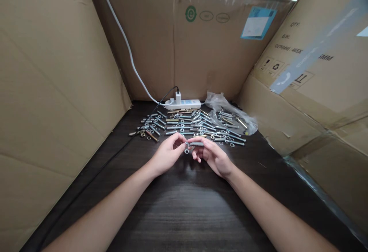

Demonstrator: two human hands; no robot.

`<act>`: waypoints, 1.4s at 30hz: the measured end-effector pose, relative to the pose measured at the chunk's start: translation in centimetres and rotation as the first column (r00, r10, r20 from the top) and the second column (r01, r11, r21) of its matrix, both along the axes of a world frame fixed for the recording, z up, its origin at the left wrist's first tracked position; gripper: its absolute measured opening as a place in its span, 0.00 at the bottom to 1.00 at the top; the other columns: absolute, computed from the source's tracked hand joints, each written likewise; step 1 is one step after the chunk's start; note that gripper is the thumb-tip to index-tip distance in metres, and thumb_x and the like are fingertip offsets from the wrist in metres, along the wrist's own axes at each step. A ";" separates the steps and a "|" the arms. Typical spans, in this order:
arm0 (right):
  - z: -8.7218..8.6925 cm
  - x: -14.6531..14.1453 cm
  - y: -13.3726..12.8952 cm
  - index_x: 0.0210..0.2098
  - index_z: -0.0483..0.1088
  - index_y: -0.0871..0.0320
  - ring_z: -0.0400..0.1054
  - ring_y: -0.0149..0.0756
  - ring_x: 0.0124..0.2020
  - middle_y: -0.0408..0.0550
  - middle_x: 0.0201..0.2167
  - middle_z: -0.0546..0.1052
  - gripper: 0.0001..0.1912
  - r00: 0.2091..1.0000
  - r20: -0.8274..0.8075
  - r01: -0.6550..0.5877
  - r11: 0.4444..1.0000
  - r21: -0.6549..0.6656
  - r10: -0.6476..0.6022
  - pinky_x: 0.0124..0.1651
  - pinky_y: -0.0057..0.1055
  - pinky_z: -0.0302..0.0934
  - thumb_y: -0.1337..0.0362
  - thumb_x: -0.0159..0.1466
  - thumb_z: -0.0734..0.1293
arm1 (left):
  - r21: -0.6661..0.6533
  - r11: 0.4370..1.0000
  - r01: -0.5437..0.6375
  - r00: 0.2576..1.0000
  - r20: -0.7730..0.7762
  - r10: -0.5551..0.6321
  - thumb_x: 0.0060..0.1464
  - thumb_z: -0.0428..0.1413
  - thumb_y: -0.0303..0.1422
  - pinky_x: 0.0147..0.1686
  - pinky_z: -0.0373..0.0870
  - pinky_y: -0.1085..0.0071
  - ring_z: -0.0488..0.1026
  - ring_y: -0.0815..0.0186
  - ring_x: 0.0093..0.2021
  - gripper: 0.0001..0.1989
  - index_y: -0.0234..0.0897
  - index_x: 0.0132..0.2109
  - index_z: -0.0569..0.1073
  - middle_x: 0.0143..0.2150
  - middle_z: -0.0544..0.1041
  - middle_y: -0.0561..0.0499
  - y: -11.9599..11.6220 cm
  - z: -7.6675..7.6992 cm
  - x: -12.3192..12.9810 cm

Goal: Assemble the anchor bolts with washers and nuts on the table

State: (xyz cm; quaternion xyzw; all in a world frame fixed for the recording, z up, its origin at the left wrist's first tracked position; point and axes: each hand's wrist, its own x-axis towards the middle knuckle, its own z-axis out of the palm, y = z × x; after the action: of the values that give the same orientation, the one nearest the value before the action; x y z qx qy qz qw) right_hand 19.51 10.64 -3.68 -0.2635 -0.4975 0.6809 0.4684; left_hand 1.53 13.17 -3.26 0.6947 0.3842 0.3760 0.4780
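A silvery bolt (196,144) lies roughly level between my two hands, above the dark table. My right hand (214,156) is closed on its shaft with the forefinger along it, the lower fingers curled loosely. At the bolt's left end, the fingertips of my left hand (169,153) are pinched around a small part too hidden to name. Just below these fingertips is a small nut (186,151). Beyond both hands, several bolts (179,123) in silver and brass tones are spread in rows, with nuts and washers among them.
A white power strip (186,104) with a plugged-in charger stands behind the bolts. A clear plastic bag (247,123) lies at the back right. The black cable (115,155) runs across the table's left side. Cardboard walls (149,41) enclose the dark table (184,217).
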 end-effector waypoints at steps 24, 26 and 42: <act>0.3 0.1 -0.2 0.47 0.69 0.58 0.64 0.35 0.31 0.53 0.40 0.73 0.21 0.999 -0.047 -0.016 0.999 -0.050 0.014 0.32 0.31 0.56 0.54 0.66 0.53 | -0.123 0.984 0.131 0.977 0.186 -0.107 0.58 0.48 0.32 0.33 0.64 0.73 0.65 0.71 0.31 0.07 0.34 0.41 0.66 0.32 0.68 0.53 -0.4 0.2 0.1; 0.3 0.1 -0.2 0.47 0.69 0.58 0.64 0.35 0.31 0.53 0.39 0.73 0.21 0.998 -0.054 -0.019 0.999 -0.050 0.017 0.32 0.31 0.56 0.55 0.66 0.53 | -0.111 0.985 0.130 0.977 0.181 -0.109 0.58 0.48 0.32 0.33 0.64 0.73 0.65 0.71 0.31 0.07 0.34 0.41 0.66 0.32 0.68 0.53 -0.4 0.1 0.1; 0.4 0.0 0.0 0.47 0.70 0.57 0.64 0.33 0.28 0.50 0.36 0.73 0.23 1.000 -0.012 -0.002 0.996 -0.091 0.000 0.30 0.30 0.56 0.49 0.65 0.55 | 0.008 0.997 0.072 0.997 0.028 -0.072 0.59 0.48 0.37 0.31 0.63 0.74 0.63 0.70 0.31 0.09 0.35 0.39 0.66 0.33 0.68 0.52 -0.7 0.2 0.1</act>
State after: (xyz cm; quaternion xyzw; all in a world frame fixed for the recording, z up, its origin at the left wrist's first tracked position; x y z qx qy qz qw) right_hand 19.48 10.62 -3.25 -0.2802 -0.4632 0.7048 0.4585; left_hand 1.64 12.46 -3.07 0.7042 0.3508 0.3699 0.4942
